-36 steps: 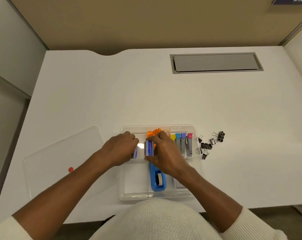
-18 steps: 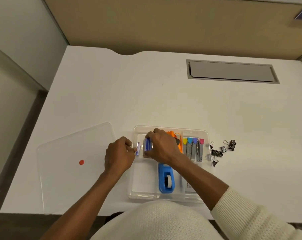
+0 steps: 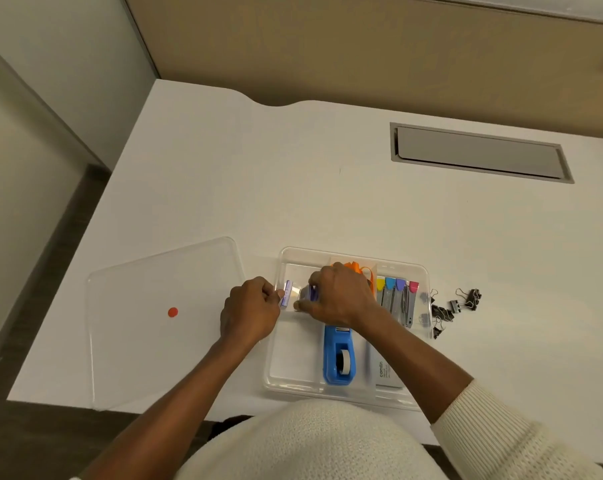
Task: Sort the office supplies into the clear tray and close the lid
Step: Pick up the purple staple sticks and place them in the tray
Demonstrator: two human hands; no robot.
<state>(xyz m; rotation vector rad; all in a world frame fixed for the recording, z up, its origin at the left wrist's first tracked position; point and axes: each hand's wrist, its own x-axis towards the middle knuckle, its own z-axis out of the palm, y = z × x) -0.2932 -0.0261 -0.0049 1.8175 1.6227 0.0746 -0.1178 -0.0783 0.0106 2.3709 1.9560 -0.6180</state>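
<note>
The clear tray sits near the desk's front edge. My left hand pinches a small purple box at the tray's left wall. A second small purple box is gripped by my right hand over the tray's back-left compartment. Inside lie a blue tape dispenser, an orange item behind my right hand, coloured-tab clips and a white box. Several black binder clips lie on the desk right of the tray. The clear lid with a red dot lies flat to the left.
A grey cable hatch is set into the white desk at the back right. A tan partition runs behind the desk. The desk's left edge drops to the floor beside the lid.
The camera has swung left and downward, so everything sits further right in view. Both hands stay in the tray's back-left corner holding the small purple boxes, now slightly further apart.
</note>
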